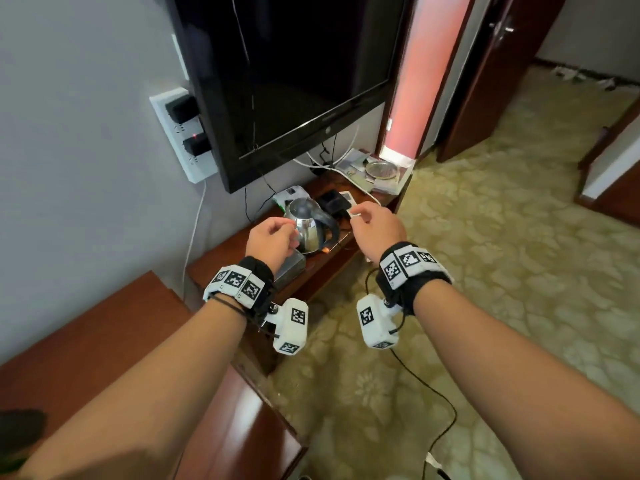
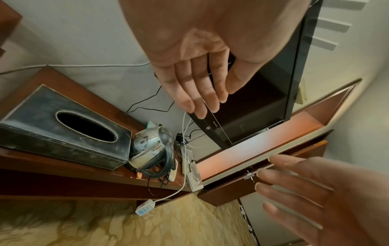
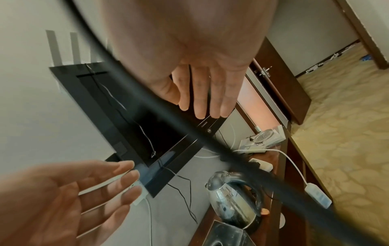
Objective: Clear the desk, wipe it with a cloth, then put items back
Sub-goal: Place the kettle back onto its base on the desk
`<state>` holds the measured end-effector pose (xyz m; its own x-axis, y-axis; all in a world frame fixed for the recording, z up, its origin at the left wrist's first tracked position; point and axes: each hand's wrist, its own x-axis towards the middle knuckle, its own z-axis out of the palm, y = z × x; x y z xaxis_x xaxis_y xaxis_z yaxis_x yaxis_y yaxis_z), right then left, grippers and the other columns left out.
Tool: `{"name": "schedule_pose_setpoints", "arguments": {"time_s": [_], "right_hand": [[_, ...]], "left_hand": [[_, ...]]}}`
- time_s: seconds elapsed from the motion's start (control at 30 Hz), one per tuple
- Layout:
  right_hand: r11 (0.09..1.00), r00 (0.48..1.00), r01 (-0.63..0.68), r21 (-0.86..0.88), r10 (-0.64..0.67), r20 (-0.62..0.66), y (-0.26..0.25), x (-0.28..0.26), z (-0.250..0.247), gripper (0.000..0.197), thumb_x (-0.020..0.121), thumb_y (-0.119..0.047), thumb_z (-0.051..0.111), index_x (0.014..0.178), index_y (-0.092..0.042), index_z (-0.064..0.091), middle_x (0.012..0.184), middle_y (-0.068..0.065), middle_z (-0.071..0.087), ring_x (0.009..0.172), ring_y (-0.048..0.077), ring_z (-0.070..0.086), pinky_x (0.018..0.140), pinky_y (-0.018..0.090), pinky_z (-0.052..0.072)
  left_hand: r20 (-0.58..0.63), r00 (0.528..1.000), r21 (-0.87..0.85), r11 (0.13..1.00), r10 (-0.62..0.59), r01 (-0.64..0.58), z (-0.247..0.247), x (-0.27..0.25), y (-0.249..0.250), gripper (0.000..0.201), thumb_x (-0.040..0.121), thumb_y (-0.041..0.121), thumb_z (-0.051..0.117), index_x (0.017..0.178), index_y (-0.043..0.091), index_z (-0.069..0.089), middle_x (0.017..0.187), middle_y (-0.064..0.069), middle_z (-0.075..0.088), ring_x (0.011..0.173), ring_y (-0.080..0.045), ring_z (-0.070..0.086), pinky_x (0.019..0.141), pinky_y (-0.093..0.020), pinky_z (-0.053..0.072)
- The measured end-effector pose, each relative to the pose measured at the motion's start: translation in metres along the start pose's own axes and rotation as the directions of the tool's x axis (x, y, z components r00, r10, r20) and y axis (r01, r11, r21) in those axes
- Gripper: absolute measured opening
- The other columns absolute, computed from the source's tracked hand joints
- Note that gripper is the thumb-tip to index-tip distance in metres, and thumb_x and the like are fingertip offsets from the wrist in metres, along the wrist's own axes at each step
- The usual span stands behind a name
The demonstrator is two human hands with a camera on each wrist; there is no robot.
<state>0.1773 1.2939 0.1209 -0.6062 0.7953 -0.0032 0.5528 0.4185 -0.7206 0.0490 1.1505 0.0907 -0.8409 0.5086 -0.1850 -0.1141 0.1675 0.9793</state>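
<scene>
The head view showed both hands raised over the narrow wooden tabletop [image 1: 221,252] under the television [image 1: 294,81], and nothing had yet been lifted — so the clearing step looked barely begun. The left hand [image 1: 272,239] hovered just above the steel kettle [image 1: 311,225], and the right hand [image 1: 377,226] hung over the small devices beside it. In the wrist views each grip was spread, fingers straight and holding nothing, though from the head they looked loosely curled. The next move would probably call for closing a hand on the kettle's handle and taking it off, minding the cords [image 2: 160,181] tangled at its base. The black tissue box [image 2: 63,126] stood touching the kettle, and a round dish [image 1: 382,169] lay on papers at the far end. No cloth was in sight. A blurred black cable [image 3: 168,119] crossed the right wrist view — the box was mostly cut off there.
</scene>
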Motion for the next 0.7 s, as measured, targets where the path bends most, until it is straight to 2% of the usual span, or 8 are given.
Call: {"name": "schedule_pose_setpoints", "arguments": {"time_s": [0.13, 0.23, 0.33, 0.4, 0.5, 0.6, 0.67, 0.7], "right_hand": [[1.000, 0.997, -0.005, 0.012, 0.005, 0.071, 0.016, 0.059, 0.008, 0.025, 0.095, -0.027, 0.051, 0.113, -0.032, 0.067, 0.094, -0.007, 0.060, 0.103, 0.027, 0.060, 0.086, 0.031, 0.047], [0.999, 0.990, 0.019, 0.041, -0.025, 0.141, 0.029, 0.105, 0.018, 0.025, 0.095, -0.024, 0.053, 0.114, -0.027, 0.068, 0.091, -0.005, 0.062, 0.104, 0.027, 0.061, 0.086, 0.030, 0.046], [0.999, 0.971, 0.041, 0.024, -0.046, 0.235, 0.045, 0.153, 0.027, 0.027, 0.096, -0.023, 0.052, 0.116, -0.025, 0.068, 0.103, 0.000, 0.071, 0.105, 0.026, 0.062, 0.085, 0.028, 0.044], [0.999, 0.954, 0.049, 0.010, -0.050, 0.294, 0.056, 0.183, 0.030, 0.028, 0.097, -0.024, 0.050, 0.118, -0.024, 0.068, 0.111, 0.002, 0.070, 0.106, 0.028, 0.062, 0.088, 0.030, 0.046], [0.999, 0.928, 0.036, -0.025, -0.024, 0.372, 0.072, 0.224, 0.038, 0.030, 0.098, -0.024, 0.048, 0.122, -0.025, 0.066, 0.116, 0.002, 0.068, 0.108, 0.029, 0.061, 0.089, 0.031, 0.046], [0.998, 0.890, 0.020, -0.054, 0.007, 0.456, 0.086, 0.253, 0.052, 0.031, 0.097, -0.027, 0.051, 0.125, -0.026, 0.063, 0.105, 0.001, 0.069, 0.108, 0.027, 0.062, 0.090, 0.031, 0.048], [0.996, 0.855, 0.014, -0.087, 0.033, 0.517, 0.092, 0.268, 0.067, 0.032, 0.097, -0.030, 0.053, 0.128, -0.026, 0.059, 0.098, -0.001, 0.066, 0.107, 0.025, 0.062, 0.093, 0.033, 0.049], [0.994, 0.835, 0.009, -0.106, 0.051, 0.548, 0.095, 0.275, 0.077, 0.035, 0.096, -0.032, 0.055, 0.130, -0.026, 0.057, 0.101, -0.001, 0.066, 0.108, 0.025, 0.062, 0.094, 0.033, 0.049]], "left_hand": [[-0.051, 0.998, 0.023, 0.999, -0.035, 0.037, 0.025, 0.043, -0.003, 0.013, 0.096, 0.010, 0.057, 0.092, 0.014, 0.069, 0.089, -0.010, 0.070, 0.075, -0.017, 0.065, 0.069, -0.033, 0.052], [-0.104, 0.991, 0.010, 0.996, -0.085, 0.086, 0.048, 0.080, -0.007, 0.014, 0.096, 0.007, 0.057, 0.089, 0.013, 0.068, 0.084, -0.011, 0.066, 0.070, -0.018, 0.061, 0.057, -0.023, 0.048], [-0.189, 0.968, 0.010, 0.986, -0.164, 0.168, 0.074, 0.115, -0.016, 0.013, 0.097, 0.008, 0.056, 0.092, 0.011, 0.067, 0.083, -0.009, 0.067, 0.064, -0.013, 0.061, 0.050, -0.017, 0.047], [-0.240, 0.945, 0.015, 0.972, -0.222, 0.233, 0.091, 0.133, -0.021, 0.011, 0.096, 0.012, 0.057, 0.090, 0.015, 0.066, 0.083, -0.006, 0.068, 0.061, -0.010, 0.062, 0.051, -0.019, 0.048], [-0.299, 0.910, -0.011, 0.954, -0.289, 0.299, 0.114, 0.161, -0.035, 0.010, 0.086, 0.024, 0.061, 0.089, 0.017, 0.066, 0.084, -0.006, 0.069, 0.062, -0.016, 0.061, 0.059, -0.028, 0.050], [-0.362, 0.861, 0.008, 0.923, -0.357, 0.385, 0.123, 0.191, -0.054, 0.036, 0.073, 0.038, 0.058, 0.101, 0.018, 0.067, 0.077, -0.002, 0.069, 0.067, -0.021, 0.062, 0.073, -0.039, 0.054], [-0.380, 0.832, -0.010, 0.901, -0.404, 0.433, 0.128, 0.205, -0.055, 0.040, 0.079, 0.037, 0.061, 0.112, 0.016, 0.062, 0.083, -0.003, 0.067, 0.073, -0.021, 0.062, 0.078, -0.042, 0.057], [-0.383, 0.818, -0.026, 0.890, -0.429, 0.455, 0.129, 0.214, -0.056, 0.037, 0.086, 0.036, 0.063, 0.117, 0.015, 0.059, 0.091, -0.005, 0.066, 0.077, -0.021, 0.062, 0.082, -0.042, 0.059]]}}
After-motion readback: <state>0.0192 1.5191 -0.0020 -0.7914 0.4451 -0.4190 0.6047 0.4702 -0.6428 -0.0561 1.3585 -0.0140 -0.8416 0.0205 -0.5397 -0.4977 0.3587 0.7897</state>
